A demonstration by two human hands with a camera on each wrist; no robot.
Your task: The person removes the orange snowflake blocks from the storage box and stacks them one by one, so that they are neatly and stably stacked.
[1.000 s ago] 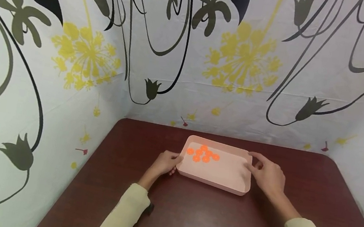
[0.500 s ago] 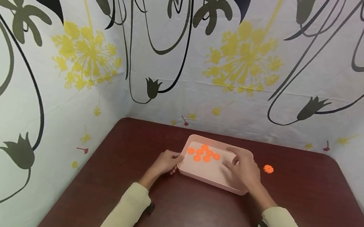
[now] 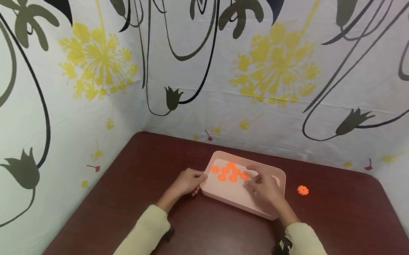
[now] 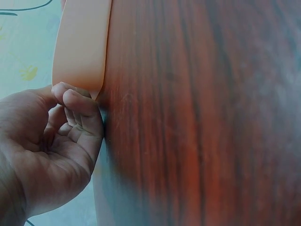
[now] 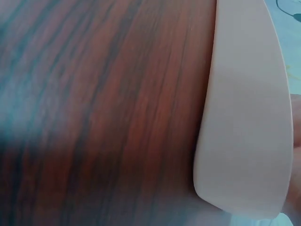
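A shallow pink tray (image 3: pixel 248 206) lies on the dark wooden table, with several small orange flower-shaped pieces (image 3: pixel 222 177) grouped in its left half. My left hand (image 3: pixel 186 181) pinches the tray's left end between thumb and fingers, and the left wrist view shows the fingertips at the tray's corner (image 4: pixel 80 52). My right hand (image 3: pixel 266 188) is over the tray's right half, thumb and index finger spread apart right at the rightmost orange piece. In the right wrist view the tray's side wall (image 5: pixel 247 108) hides most of that hand.
One orange flower-shaped piece (image 3: pixel 302 190) lies on the table (image 3: pixel 213 240) to the right of the tray. A flower-patterned cloth (image 3: pixel 211 72) hangs behind the table and along its sides.
My right hand has moved left from the tray's right rim to the orange pieces inside it. One orange piece now shows on the table to the right. The left hand keeps its hold.
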